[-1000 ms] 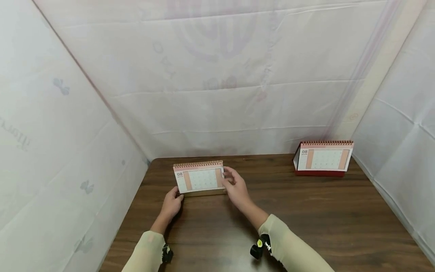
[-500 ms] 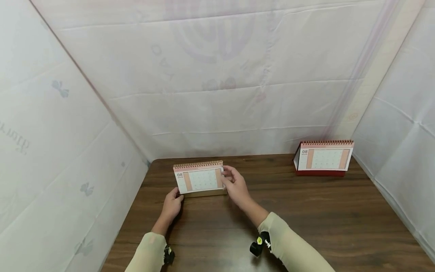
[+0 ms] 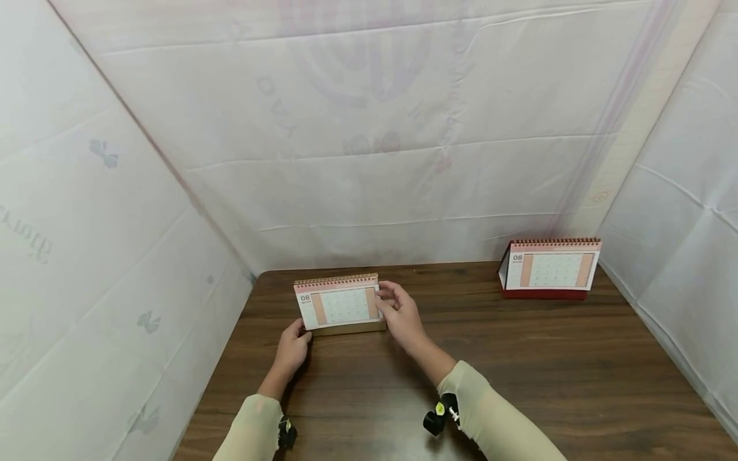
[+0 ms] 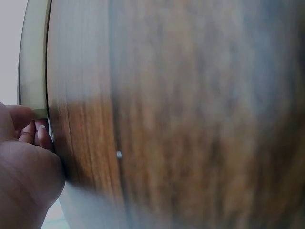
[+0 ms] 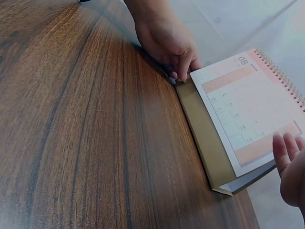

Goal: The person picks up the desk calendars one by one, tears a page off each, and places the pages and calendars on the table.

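Observation:
A desk calendar (image 3: 343, 306) with a spiral binding along its top and a gold base stands at the table's back left, its page marked 08. At the lower left corner of its base, my left hand (image 3: 292, 346) pinches the edge between thumb and fingers. In the left wrist view that hand (image 4: 28, 162) holds the end of the gold base (image 4: 34, 62). My right hand (image 3: 401, 320) is at the calendar's right edge, fingers loosely bent. The right wrist view shows its fingers (image 5: 286, 150) beside the page; whether they touch it I cannot tell.
A second desk calendar (image 3: 553, 269), with a red base, stands at the back right of the brown wooden table (image 3: 519, 358). White printed sheets (image 3: 369, 128) hang behind the table and at both sides.
The hands and the gold-based calendar stay almost in place. My right hand's fingers have shifted only slightly at the calendar's right edge.

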Tool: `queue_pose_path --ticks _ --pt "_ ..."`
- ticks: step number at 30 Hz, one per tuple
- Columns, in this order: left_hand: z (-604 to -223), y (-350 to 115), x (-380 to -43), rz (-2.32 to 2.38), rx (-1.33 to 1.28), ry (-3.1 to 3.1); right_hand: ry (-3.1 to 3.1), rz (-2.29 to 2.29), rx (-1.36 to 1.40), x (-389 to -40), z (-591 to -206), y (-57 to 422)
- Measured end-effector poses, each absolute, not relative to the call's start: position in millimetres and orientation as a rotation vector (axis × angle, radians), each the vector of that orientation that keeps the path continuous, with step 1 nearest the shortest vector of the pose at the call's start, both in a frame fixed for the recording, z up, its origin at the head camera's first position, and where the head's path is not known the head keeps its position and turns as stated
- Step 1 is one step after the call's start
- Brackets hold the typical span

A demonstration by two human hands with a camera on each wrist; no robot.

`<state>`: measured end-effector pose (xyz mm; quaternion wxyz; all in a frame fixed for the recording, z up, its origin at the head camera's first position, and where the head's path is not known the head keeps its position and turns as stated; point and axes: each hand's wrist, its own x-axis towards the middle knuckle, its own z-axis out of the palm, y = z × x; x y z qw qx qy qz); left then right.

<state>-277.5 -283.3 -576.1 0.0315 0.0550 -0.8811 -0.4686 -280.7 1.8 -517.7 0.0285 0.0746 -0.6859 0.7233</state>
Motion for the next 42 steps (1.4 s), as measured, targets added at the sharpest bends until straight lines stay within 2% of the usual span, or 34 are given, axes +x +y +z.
queue_pose_path --ticks 42 --pt "-577.5 -282.1 -277.8 -1.394 0.153 -2.703 -2.088 2.272 0.232 -283.5 -510.9 -1.3"
